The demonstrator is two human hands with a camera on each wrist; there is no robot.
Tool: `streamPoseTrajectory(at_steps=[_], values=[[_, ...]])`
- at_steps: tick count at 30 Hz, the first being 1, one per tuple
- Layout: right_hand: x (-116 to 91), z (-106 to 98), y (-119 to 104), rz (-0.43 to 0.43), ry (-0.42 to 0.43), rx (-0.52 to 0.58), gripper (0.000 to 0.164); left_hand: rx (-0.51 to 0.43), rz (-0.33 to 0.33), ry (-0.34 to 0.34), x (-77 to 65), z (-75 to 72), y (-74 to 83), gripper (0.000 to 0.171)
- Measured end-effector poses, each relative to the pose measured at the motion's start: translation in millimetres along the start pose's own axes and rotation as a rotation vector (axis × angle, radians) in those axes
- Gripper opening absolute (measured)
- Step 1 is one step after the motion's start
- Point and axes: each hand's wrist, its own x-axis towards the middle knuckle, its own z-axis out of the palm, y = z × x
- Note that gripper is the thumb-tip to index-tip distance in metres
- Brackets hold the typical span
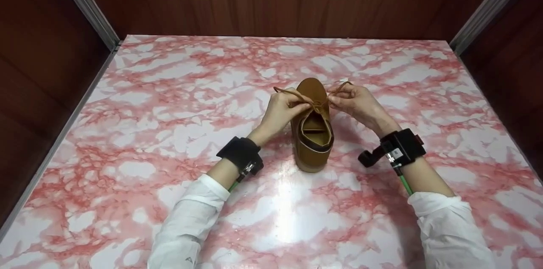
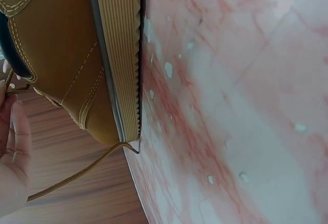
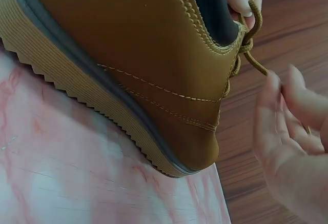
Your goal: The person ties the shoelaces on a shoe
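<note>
A tan lace-up shoe (image 1: 312, 156) stands upright on the table, its toe pointing away from me. My left hand (image 1: 280, 112) pinches the brown shoelace (image 1: 290, 92) just left of the lacing, and a free end sticks out past the knuckles. On the other side, my right hand (image 1: 358, 103) pinches lace between thumb and fingers, with more lace looping over the fingers. In the right wrist view a knot of lace (image 3: 247, 45) sits at the top of the shoe's tongue. The left wrist view shows a lace end (image 2: 82, 172) hanging down to the table by the sole (image 2: 122, 55).
The table (image 1: 148, 167) has a red and white marbled top. Dark wood panels (image 1: 271, 1) rise behind it and at both sides, with metal strips (image 1: 87, 4) at the corners. Black camera straps (image 1: 403, 146) wrap both wrists.
</note>
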Motion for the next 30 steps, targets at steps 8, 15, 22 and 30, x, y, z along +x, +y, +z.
streamPoseTrajectory(at_steps=[8, 15, 22, 30], values=[[5.8, -11.4, 18.7, -0.025, -0.008, -0.178, 0.027, -0.007, -0.022, -0.010, 0.7, 0.3, -1.1, 0.013], [26.8, -46.2, 51.6, -0.096, 0.102, -0.225, 0.023, -0.043, -0.041, 0.008, -2.0, -3.0, 14.9, 0.013], [23.7, -53.0, 48.6, -0.109, 0.215, -0.162, 0.028, -0.010, -0.015, 0.019, -2.9, -3.6, 17.5, 0.013], [17.6, -64.9, 47.1, -0.130, 0.277, -0.081, 0.030, -0.042, 0.005, 0.042, -2.8, -3.1, 14.8, 0.014]])
